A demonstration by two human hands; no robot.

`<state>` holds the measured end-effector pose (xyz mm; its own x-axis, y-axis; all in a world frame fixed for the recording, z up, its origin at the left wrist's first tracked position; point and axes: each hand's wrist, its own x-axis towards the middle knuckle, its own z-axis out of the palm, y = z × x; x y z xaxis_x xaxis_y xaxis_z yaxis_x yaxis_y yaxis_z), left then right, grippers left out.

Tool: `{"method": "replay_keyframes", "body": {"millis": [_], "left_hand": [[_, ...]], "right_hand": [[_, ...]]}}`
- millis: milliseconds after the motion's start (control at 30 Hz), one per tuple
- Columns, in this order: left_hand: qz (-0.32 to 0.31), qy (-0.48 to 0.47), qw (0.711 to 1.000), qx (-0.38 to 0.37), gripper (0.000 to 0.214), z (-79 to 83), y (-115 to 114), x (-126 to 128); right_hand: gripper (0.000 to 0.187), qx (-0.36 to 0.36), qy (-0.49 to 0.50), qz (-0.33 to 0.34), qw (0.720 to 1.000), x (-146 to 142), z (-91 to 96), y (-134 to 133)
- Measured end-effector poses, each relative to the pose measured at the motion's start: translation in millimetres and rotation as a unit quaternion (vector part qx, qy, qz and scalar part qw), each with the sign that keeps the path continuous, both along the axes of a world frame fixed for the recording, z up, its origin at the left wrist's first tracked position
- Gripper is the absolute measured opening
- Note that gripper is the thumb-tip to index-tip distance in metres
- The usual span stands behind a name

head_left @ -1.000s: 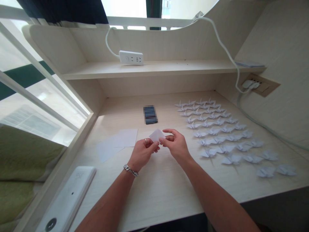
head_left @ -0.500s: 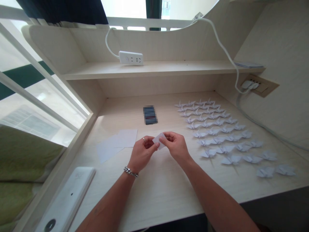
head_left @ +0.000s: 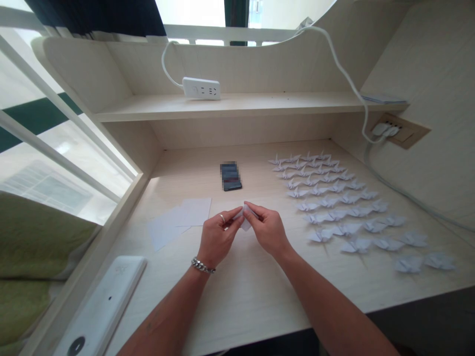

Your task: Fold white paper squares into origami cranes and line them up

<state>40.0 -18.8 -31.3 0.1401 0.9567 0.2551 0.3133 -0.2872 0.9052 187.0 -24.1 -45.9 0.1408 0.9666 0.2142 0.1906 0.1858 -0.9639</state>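
Observation:
My left hand (head_left: 218, 238) and my right hand (head_left: 267, 228) meet over the middle of the pale wooden desk (head_left: 237, 287). Both pinch a small folded piece of white paper (head_left: 246, 216) between thumbs and fingertips, low over the desk. The left wrist wears a metal chain bracelet, and a ring shows on one left finger. Flat white paper sheets (head_left: 178, 220) lie just left of my left hand. Several folded paper cranes (head_left: 336, 207) stand in rows to the right of my right hand.
A dark phone (head_left: 230, 176) lies behind the hands. A white flat device (head_left: 102, 306) sits at the desk's left front. A white power strip (head_left: 201, 88) rests on the shelf; its cable runs to a wall socket (head_left: 399, 130) at right.
The paper was held up with a flat face showing; both hands have lowered it toward the desk and closed in on it, and it now looks smaller and more folded.

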Motion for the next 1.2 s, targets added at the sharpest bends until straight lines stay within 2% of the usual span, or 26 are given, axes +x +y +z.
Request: {"method": "replay_keyframes", "body": {"millis": [133,367,500,733,833,1000,1200], "left_hand": [[-0.001,-0.048,0.999,-0.017,0.03,-0.9,0.0,1.5],[-0.009,-0.111,0.992,-0.052,0.026,-0.3,1.2,2.5],[-0.009,-0.12,0.991,-0.065,0.025,-1.6,2.3,2.0],[-0.037,-0.121,0.983,-0.132,0.027,-4.5,6.5,-0.2],[-0.057,-0.068,0.983,-0.16,0.024,-2.6,7.6,-1.5],[-0.07,0.01,0.986,-0.154,0.023,0.8,6.8,-2.2],[-0.063,-0.013,0.984,-0.164,0.03,4.0,5.9,-0.4]], "right_hand": [[0.032,0.013,0.01,-0.016,1.0,-2.8,1.7,-0.4],[0.028,-0.027,0.104,0.001,0.994,-4.6,1.0,0.8],[0.019,-0.045,0.145,0.012,0.988,-4.9,1.9,1.5],[0.014,-0.053,0.134,0.016,0.989,-3.3,4.7,3.4],[0.019,-0.062,0.14,0.013,0.988,-3.0,4.7,3.1],[0.029,-0.07,0.145,0.012,0.987,-3.8,5.7,1.4],[0.044,-0.077,0.183,0.018,0.98,-3.0,8.3,3.0]]}}
